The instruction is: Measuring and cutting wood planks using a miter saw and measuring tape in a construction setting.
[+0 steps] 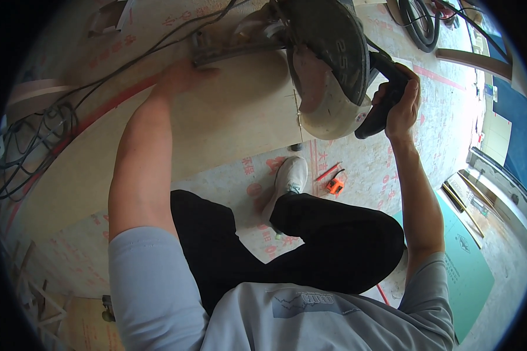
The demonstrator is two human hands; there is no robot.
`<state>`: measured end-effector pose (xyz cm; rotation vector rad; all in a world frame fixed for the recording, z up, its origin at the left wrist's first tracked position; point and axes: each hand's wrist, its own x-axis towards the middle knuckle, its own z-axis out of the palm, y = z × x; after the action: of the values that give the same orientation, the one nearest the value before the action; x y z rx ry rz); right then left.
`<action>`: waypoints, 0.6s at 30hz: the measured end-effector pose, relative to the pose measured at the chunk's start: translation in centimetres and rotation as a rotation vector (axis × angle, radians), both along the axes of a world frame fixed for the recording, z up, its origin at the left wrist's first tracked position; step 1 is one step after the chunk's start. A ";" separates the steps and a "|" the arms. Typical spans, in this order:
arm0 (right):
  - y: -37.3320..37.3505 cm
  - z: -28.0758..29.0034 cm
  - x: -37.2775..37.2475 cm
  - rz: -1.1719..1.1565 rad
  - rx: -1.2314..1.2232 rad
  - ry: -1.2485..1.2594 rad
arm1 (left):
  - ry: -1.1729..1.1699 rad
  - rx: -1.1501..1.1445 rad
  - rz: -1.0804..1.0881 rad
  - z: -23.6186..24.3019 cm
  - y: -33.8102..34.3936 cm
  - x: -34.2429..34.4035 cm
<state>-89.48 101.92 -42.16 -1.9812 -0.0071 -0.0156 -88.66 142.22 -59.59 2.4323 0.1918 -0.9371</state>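
Note:
A miter saw (328,52) with a dark blade guard and a pale round lower cover stands at the top middle. My right hand (405,105) is closed around its black handle (386,96). The saw head is down over the right part of a wide pale wooden board (234,111), and the blade itself is hidden by the guards. A thin dark line runs across the board beside the cover. My left hand (184,77) lies on the board next to the saw's metal fence (240,52), thumb stretched out. Its other fingers are blurred.
An orange tape measure (335,186) and a red pencil-like stick (328,171) lie on the printed floor covering by my shoe (293,174). Black cables (41,137) are tangled at the left. A coiled hose (418,26) is at upper right, a green panel (465,263) at lower right.

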 end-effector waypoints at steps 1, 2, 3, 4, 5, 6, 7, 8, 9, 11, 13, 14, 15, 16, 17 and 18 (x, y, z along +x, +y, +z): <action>0.0 -0.1 -0.1 0.002 0.000 0.003 | -0.007 -0.028 0.000 -0.1 0.1 0.0; -0.1 -0.3 -0.2 0.008 0.001 -0.006 | -0.014 -0.057 0.001 -0.1 0.2 0.0; -0.2 -0.4 -0.2 0.014 0.000 -0.015 | -0.012 -0.057 0.003 -0.1 0.1 0.0; -0.4 -0.6 -0.3 0.016 0.000 -0.013 | -0.024 -0.066 0.004 -0.1 0.0 0.0; -0.6 -0.8 -0.4 0.000 -0.005 -0.005 | -0.037 -0.074 0.005 -0.1 0.0 -0.1; -0.5 -1.0 -0.6 -0.015 -0.006 0.003 | -0.035 -0.070 0.008 -0.4 0.2 -0.1; -0.3 -1.2 -0.7 -0.011 -0.002 0.005 | -0.033 -0.043 0.003 -0.8 0.3 0.0; -0.2 -1.4 -0.8 -0.016 0.003 -0.015 | -0.031 -0.016 -0.002 -1.1 0.6 -0.1; -0.3 -1.5 -0.9 -0.026 -0.001 -0.034 | -0.028 -0.019 -0.003 -0.8 0.3 -0.1; -0.6 -1.6 -1.0 -0.029 -0.007 -0.034 | -0.048 -0.044 0.000 -0.4 -0.3 0.0; -0.4 -1.7 -1.0 -0.029 -0.002 -0.033 | -0.029 -0.017 0.005 -1.0 0.3 0.0; -0.2 -1.8 -1.1 -0.026 0.006 -0.036 | -0.013 0.008 0.008 -1.3 0.5 -0.1; -0.4 -1.8 -1.1 -0.027 0.006 -0.041 | -0.013 0.002 0.007 -1.1 0.3 -0.1; -0.5 -1.9 -1.2 -0.028 0.000 -0.040 | -0.040 -0.015 0.005 -0.9 0.1 -0.1; -0.6 -2.1 -1.3 -0.029 -0.005 -0.050 | -0.068 -0.033 0.004 -0.6 -0.2 -0.1; -0.4 -2.5 -1.5 -0.027 0.000 -0.058 | -0.067 -0.028 0.005 -0.6 0.1 -0.2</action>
<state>-90.98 101.52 -44.67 -1.9803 -0.0180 -0.0904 -88.88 142.33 -60.24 2.4318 0.1595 -0.8495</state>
